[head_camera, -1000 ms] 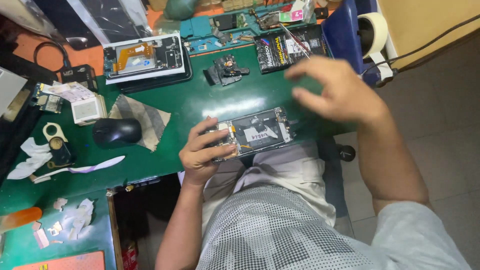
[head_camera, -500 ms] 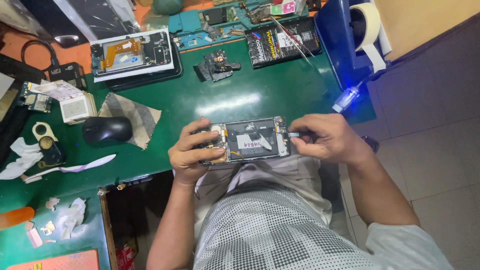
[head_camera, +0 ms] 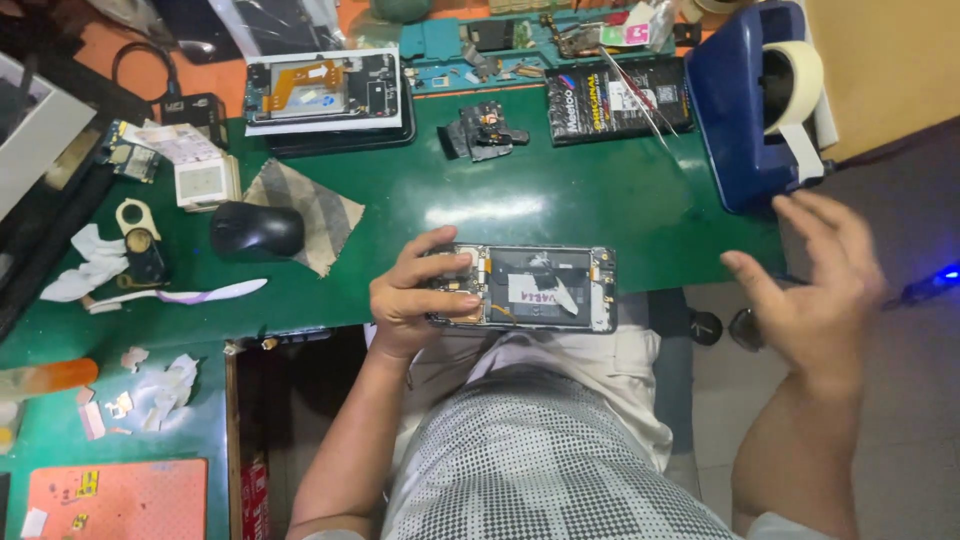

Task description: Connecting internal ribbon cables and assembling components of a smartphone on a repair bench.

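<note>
Item: opened phone (head_camera: 530, 288), desk (head_camera: 600, 205) edge. Our left hand (head_camera: 415, 300) grips it; right hand (head_camera: 815, 285) now off, spread wide, empty, rt of phone.

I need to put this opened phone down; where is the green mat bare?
The bare stretch of green mat lies between the opened phone and the black parts, right of the striped cloth, left of the tape dispenser. The left side by the mouse is crowded.
</note>
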